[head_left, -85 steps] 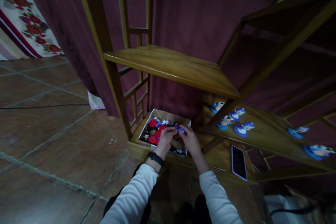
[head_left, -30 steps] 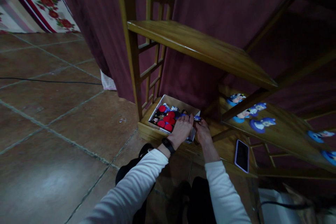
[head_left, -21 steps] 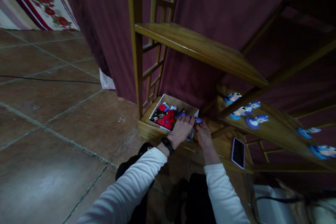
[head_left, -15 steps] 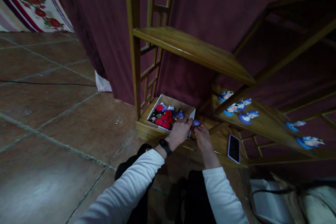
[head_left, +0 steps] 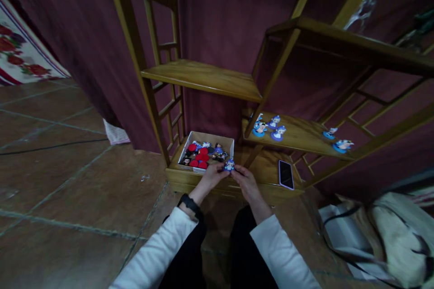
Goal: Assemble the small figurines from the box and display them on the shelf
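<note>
Both of my hands hold one small blue-and-white figurine [head_left: 229,164] between their fingertips, just in front of an open white box [head_left: 228,144]. My left hand [head_left: 213,175] pinches it from the left and wears a black wristband. My right hand [head_left: 247,182] pinches it from the right. The box sits on the lowest board of a wooden shelf unit [head_left: 203,76] and holds several red and blue figurines [head_left: 200,157].
Several blue figurines [head_left: 269,125] stand on a low shelf board to the right, with two more [head_left: 337,140] further right. A phone [head_left: 285,174] lies flat on the bottom board. A white bag [head_left: 379,235] rests on the tiled floor at right. A maroon curtain hangs behind.
Both hands have drawn back out of the box toward me, carrying the blue figurine between them. The camera has tilted up and pulled back, showing more of the shelves.
</note>
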Demonstrator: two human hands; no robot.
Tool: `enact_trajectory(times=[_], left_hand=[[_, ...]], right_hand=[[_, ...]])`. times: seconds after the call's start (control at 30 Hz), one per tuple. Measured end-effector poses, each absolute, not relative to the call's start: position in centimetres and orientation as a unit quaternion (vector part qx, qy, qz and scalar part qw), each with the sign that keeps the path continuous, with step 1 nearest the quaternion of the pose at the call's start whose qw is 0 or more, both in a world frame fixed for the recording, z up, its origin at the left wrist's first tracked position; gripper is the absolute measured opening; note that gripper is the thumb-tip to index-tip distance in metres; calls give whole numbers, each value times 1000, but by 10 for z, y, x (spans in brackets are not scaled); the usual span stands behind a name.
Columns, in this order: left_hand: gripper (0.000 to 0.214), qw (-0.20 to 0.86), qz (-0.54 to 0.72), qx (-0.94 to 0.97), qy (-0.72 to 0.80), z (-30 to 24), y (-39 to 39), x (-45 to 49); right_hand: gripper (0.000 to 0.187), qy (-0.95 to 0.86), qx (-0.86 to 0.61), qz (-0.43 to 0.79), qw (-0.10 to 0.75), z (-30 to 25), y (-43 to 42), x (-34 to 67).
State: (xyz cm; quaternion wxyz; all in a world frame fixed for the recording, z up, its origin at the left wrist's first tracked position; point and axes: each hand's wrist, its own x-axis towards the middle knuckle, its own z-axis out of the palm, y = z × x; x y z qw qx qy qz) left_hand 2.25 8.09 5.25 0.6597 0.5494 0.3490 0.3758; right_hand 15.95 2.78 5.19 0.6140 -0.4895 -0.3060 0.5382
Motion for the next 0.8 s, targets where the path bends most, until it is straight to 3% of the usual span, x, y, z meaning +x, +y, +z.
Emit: enact_trajectory(times=[0.13, 0.33, 0.6, 0.8], left_hand=[[32, 712, 388, 430, 396, 56, 60, 7], [34, 696, 436, 376, 429, 47, 36, -2], [26, 766, 412, 334, 364, 46, 11, -7], [12, 760, 420, 313, 386, 50, 6, 0]], right_hand=[[35, -284, -474, 552, 624, 49, 19, 142], [32, -271, -434, 597, 618, 47, 9, 130], [31, -267, -430, 598, 621, 45, -22, 137], [27, -247, -433, 591, 634, 44, -28, 141]])
